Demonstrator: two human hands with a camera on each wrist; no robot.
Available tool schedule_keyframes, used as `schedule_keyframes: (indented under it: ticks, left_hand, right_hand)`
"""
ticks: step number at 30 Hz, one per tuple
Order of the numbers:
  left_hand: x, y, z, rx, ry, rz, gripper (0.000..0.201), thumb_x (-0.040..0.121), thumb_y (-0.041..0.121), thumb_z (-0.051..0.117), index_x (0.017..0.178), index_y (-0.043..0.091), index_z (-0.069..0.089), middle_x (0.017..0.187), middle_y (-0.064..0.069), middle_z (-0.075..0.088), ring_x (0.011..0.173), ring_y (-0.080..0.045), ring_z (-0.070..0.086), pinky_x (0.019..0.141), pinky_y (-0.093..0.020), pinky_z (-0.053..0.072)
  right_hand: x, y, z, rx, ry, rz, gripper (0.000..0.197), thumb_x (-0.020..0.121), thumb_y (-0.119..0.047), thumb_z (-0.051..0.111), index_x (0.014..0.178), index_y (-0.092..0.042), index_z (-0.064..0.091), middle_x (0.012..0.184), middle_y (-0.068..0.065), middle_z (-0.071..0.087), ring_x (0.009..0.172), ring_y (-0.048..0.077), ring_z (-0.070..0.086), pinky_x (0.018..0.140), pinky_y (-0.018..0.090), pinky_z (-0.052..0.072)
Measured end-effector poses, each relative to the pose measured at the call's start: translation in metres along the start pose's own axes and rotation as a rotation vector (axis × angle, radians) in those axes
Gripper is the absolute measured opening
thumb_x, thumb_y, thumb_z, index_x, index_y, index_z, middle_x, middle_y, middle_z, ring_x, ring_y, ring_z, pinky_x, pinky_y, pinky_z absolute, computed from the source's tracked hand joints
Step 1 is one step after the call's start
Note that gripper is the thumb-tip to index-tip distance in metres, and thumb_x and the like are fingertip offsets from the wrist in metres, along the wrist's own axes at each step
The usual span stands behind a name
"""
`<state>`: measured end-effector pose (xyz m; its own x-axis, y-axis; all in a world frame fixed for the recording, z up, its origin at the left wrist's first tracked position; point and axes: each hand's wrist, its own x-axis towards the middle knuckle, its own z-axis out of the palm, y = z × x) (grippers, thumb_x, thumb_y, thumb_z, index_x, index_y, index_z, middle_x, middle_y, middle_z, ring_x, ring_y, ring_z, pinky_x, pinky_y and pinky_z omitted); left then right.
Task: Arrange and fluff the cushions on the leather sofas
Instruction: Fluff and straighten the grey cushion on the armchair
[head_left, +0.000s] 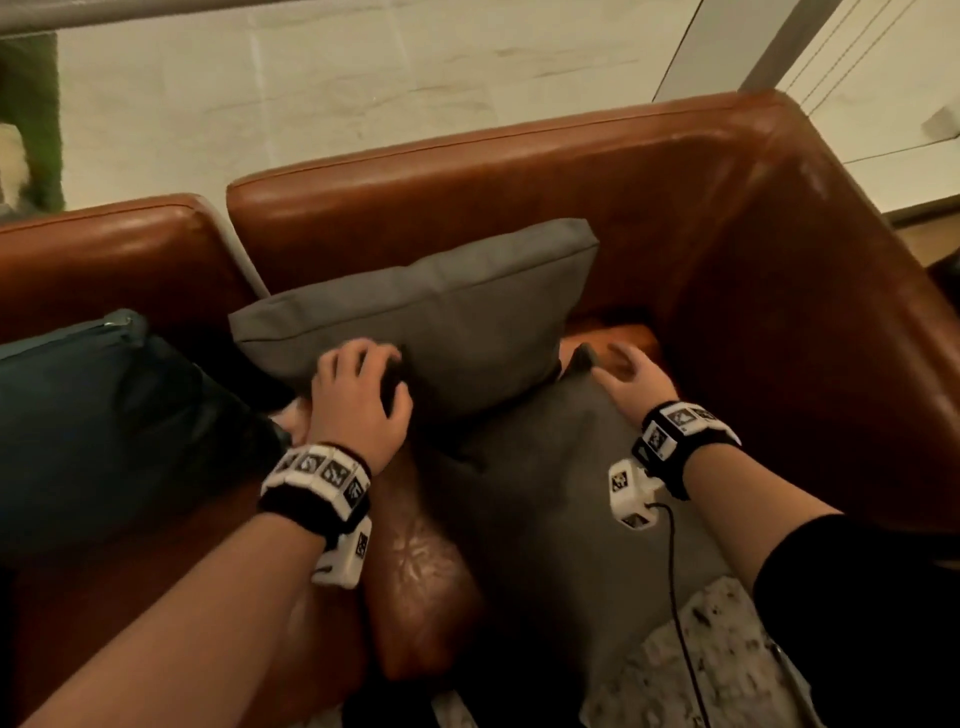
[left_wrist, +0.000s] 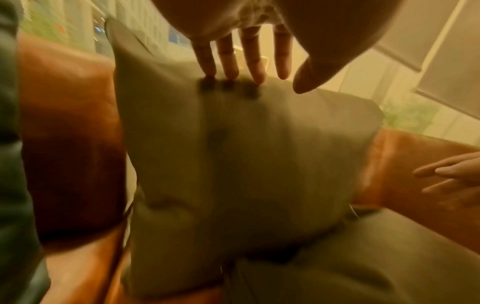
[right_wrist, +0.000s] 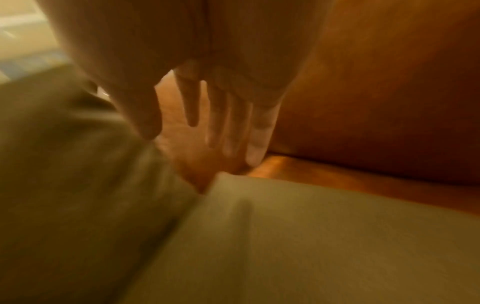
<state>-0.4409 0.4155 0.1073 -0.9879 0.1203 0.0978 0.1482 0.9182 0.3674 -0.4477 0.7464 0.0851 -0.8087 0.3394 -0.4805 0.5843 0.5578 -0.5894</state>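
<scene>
A grey cushion leans against the back of the brown leather sofa. My left hand presses straight fingers into its lower left face; in the left wrist view the fingertips dent the cushion. A second grey cushion lies flat on the seat, partly under the first. My right hand hovers open at its far corner, near the sofa arm. In the blurred right wrist view the spread fingers point down above the flat cushion, holding nothing.
A dark teal cushion sits on the neighbouring sofa at left, across a narrow gap. The sofa arm walls in the right side. Speckled flooring shows at the bottom right. A pale wall runs behind.
</scene>
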Motion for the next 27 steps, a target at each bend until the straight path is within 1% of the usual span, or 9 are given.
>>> schedule_keyframes:
  ticks: [4,8,11,13,15,17,19,22,27]
  left_hand:
    - [-0.039,0.018,0.048,-0.111,-0.339,0.031,0.030,0.084,0.038,0.046,0.107,0.022,0.057,0.105,-0.002,0.056,0.099,-0.027,0.054,0.088,-0.039,0.047]
    - [-0.040,0.033,0.107,-0.108,-0.663,-0.121,0.052,0.094,0.046,0.045,0.142,0.024,0.041,0.144,-0.003,0.042,0.132,-0.026,0.041,0.110,-0.038,0.035]
    - [-0.028,0.042,0.141,-0.125,-0.742,-0.328,0.066,0.095,0.051,0.043,0.151,0.020,0.027,0.154,-0.010,0.032,0.140,-0.031,0.032,0.115,-0.038,0.027]
    - [-0.027,0.045,0.161,-0.115,-0.811,-0.419,0.070,0.094,0.052,0.043,0.153,0.020,0.020,0.154,-0.015,0.032,0.140,-0.034,0.032,0.115,-0.039,0.026]
    - [-0.031,0.047,0.171,-0.130,-0.823,-0.439,0.067,0.095,0.047,0.044,0.152,0.019,0.024,0.151,-0.017,0.036,0.138,-0.035,0.035,0.114,-0.041,0.028]
    - [-0.036,0.054,0.164,-0.169,-0.796,-0.433,0.060,0.095,0.041,0.048,0.148,0.017,0.032,0.147,-0.017,0.042,0.135,-0.036,0.039,0.112,-0.042,0.030]
    - [-0.037,0.070,0.150,-0.258,-0.788,-0.402,0.052,0.095,0.033,0.052,0.143,0.016,0.040,0.143,-0.015,0.048,0.131,-0.034,0.044,0.109,-0.039,0.034]
    - [-0.025,0.103,0.134,-0.392,-0.777,-0.267,0.050,0.094,0.024,0.056,0.142,0.015,0.043,0.142,-0.012,0.051,0.130,-0.031,0.047,0.107,-0.035,0.034]
    - [0.024,0.165,0.117,-0.415,-0.765,-0.080,0.066,0.091,0.020,0.058,0.150,0.024,0.029,0.144,-0.009,0.048,0.132,-0.030,0.046,0.108,-0.034,0.034]
  right_hand:
    - [-0.018,0.107,-0.013,-0.170,-0.004,0.350,0.069,0.083,-0.051,0.065,0.142,-0.021,0.042,0.138,0.013,0.054,0.118,0.033,0.057,0.101,0.041,0.046]
    - [-0.028,0.169,-0.004,-0.167,-0.040,0.529,0.073,0.093,-0.058,0.044,0.152,-0.019,0.023,0.153,0.014,0.035,0.135,0.035,0.041,0.111,0.041,0.035]
    - [-0.028,0.186,0.006,-0.226,-0.061,0.463,0.063,0.094,-0.059,0.041,0.145,-0.022,0.040,0.143,0.012,0.048,0.127,0.035,0.048,0.103,0.039,0.041]
    - [-0.030,0.191,0.006,-0.215,-0.058,0.419,0.050,0.091,-0.060,0.046,0.124,-0.026,0.063,0.128,0.005,0.060,0.113,0.031,0.057,0.098,0.042,0.046]
    - [-0.040,0.194,0.003,-0.190,0.003,0.384,0.039,0.092,-0.057,0.048,0.112,-0.031,0.070,0.120,-0.001,0.062,0.112,0.028,0.057,0.099,0.047,0.043]
    - [-0.056,0.192,-0.002,-0.165,0.102,0.321,0.033,0.093,-0.050,0.051,0.107,-0.029,0.073,0.110,0.000,0.061,0.111,0.027,0.056,0.097,0.043,0.041]
    - [-0.076,0.187,-0.015,-0.070,0.230,0.274,0.028,0.094,-0.041,0.055,0.101,-0.021,0.075,0.095,0.001,0.059,0.097,0.024,0.058,0.082,0.031,0.040]
    - [-0.109,0.174,-0.050,0.022,0.431,0.251,0.022,0.094,-0.030,0.059,0.097,-0.015,0.075,0.080,0.000,0.051,0.079,0.019,0.053,0.071,0.026,0.031]
    - [-0.136,0.139,-0.112,-0.013,0.710,0.088,0.019,0.092,-0.028,0.063,0.100,-0.017,0.076,0.085,0.001,0.052,0.081,0.020,0.052,0.076,0.032,0.039]
